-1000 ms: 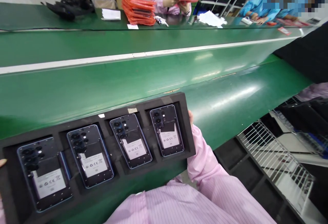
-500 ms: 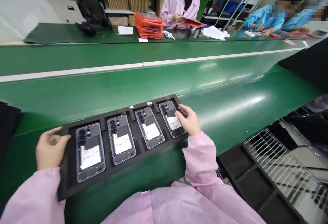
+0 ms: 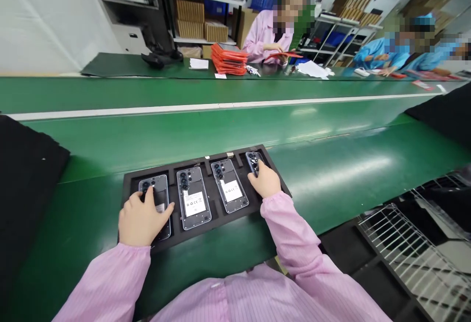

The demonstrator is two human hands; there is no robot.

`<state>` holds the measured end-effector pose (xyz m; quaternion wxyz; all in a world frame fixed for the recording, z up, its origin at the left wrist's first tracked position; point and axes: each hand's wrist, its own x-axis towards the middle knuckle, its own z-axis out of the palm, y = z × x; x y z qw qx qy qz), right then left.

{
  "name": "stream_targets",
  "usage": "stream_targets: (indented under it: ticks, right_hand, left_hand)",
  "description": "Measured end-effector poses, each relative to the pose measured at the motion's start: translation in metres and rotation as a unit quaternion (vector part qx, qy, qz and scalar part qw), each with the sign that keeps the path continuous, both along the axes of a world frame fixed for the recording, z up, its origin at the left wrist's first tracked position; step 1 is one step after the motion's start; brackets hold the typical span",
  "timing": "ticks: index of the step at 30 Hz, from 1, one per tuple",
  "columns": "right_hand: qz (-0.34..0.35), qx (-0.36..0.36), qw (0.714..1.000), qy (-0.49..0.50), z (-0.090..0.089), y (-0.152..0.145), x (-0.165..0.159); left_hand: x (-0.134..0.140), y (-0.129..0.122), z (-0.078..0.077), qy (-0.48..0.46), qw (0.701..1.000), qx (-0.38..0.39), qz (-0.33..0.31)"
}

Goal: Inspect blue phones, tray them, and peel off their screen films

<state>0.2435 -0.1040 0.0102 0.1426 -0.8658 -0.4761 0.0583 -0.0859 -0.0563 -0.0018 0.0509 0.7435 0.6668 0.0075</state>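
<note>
On the green work surface lies a long black tray (image 3: pixel 216 205) with a row of phone bodies in its compartments, camera ends away from me. My left hand (image 3: pixel 142 219) rests over the leftmost phone (image 3: pixel 162 190), fingers stretched forward near its cameras and thumb spread right; it covers much of the phone. At the other end, my right hand (image 3: pixel 265 182) lies over the rightmost phone (image 3: pixel 251 157), thumb and fingers apart, hiding its lower part. Between the hands, two more phones, one left of centre (image 3: pixel 194 204) and one right of centre (image 3: pixel 231 190), show white labels.
A raised green ledge (image 3: pixel 147 93) runs behind the tray. On the far bench, a stack of red-orange packets (image 3: pixel 228 61) stands near a person in pink (image 3: pixel 259 32). Black material (image 3: pixel 29 189) sits at left; a wire rack (image 3: pixel 412 243) and another black tray (image 3: pixel 379 278) are at lower right.
My left hand has moved from the tray's left end onto the leftmost phone. My right hand has shifted inward over the rightmost phone. The view has tilted up and turned left.
</note>
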Motion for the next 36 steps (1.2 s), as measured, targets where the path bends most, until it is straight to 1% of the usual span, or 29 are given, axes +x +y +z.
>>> stream_targets:
  ticks: [2,4,6,7,8,9,11,12,13,15,16,18,19,20,21,22,24,25,28,30,33,36]
  right_hand:
    - [-0.027,0.007,1.000,0.001,0.010,-0.003,0.010]
    - [-0.054,0.025,0.998,0.007,0.019,-0.009,0.026]
    - [-0.058,0.049,0.997,0.027,0.023,-0.016,0.041]
    - [-0.050,0.061,0.996,0.043,0.023,-0.019,0.048]
    - [-0.037,0.072,0.995,0.061,0.021,-0.021,0.053]
    - [-0.021,0.082,0.993,0.079,0.018,-0.023,0.057]
    - [0.004,0.097,0.989,0.107,0.008,-0.023,0.060]
    - [0.010,0.103,0.988,0.113,0.002,-0.022,0.059]
    - [0.010,0.108,0.988,0.113,-0.003,-0.021,0.058]
    - [-0.010,0.119,0.988,0.098,-0.012,-0.019,0.048]
    - [-0.023,0.126,0.988,0.084,-0.015,-0.019,0.040]
    - [-0.032,0.141,0.988,0.053,-0.020,-0.019,0.015]
    - [-0.019,0.146,0.988,0.041,-0.021,-0.020,-0.001]
    - [0.006,0.145,0.989,0.034,-0.023,-0.020,-0.019]
    - [0.039,0.137,0.989,0.033,-0.024,-0.020,-0.036]
    - [0.073,0.123,0.989,0.035,-0.024,-0.020,-0.054]
    - [0.106,0.087,0.990,0.038,-0.024,-0.016,-0.082]
    - [0.107,0.068,0.991,0.038,-0.023,-0.013,-0.091]
    - [0.084,0.021,0.995,0.038,-0.015,-0.002,-0.104]
    - [0.074,0.005,0.996,0.045,-0.008,0.004,-0.104]
    - [0.070,0.005,0.995,0.075,0.003,0.006,-0.094]
    - [0.065,0.025,0.990,0.126,0.013,0.002,-0.073]
  left_hand:
    - [-0.011,0.004,0.010,-0.069,0.995,-0.055,0.046]
    - [-0.029,0.006,0.021,-0.153,0.977,-0.102,0.110]
    - [-0.048,0.006,0.028,-0.236,0.951,-0.097,0.176]
    - [-0.055,0.006,0.028,-0.291,0.931,-0.090,0.201]
    - [-0.060,0.006,0.026,-0.356,0.902,-0.084,0.228]
    - [-0.062,0.006,0.021,-0.426,0.866,-0.083,0.249]
    - [-0.059,0.005,0.007,-0.535,0.800,-0.103,0.250]
    - [-0.055,0.004,-0.002,-0.565,0.782,-0.118,0.237]
    - [-0.050,0.002,-0.010,-0.579,0.774,-0.131,0.221]
    - [-0.039,-0.002,-0.024,-0.579,0.779,-0.134,0.200]
    - [-0.034,-0.006,-0.028,-0.564,0.796,-0.114,0.187]
    - [-0.023,-0.015,-0.032,-0.488,0.859,-0.035,0.150]
    - [-0.017,-0.021,-0.032,-0.428,0.895,0.015,0.123]
    - [-0.010,-0.027,-0.032,-0.371,0.922,0.065,0.090]
    - [-0.001,-0.032,-0.031,-0.323,0.939,0.104,0.045]
    - [0.009,-0.037,-0.031,-0.282,0.951,0.124,-0.003]
    - [0.034,-0.045,-0.031,-0.230,0.963,0.103,-0.098]
    - [0.047,-0.048,-0.031,-0.207,0.967,0.085,-0.119]
    - [0.081,-0.048,-0.033,-0.155,0.978,0.087,-0.106]
    - [0.092,-0.045,-0.034,-0.157,0.979,0.093,-0.094]
    - [0.093,-0.041,-0.031,-0.186,0.975,0.088,-0.081]
    - [0.083,-0.042,-0.017,-0.203,0.974,0.077,-0.066]
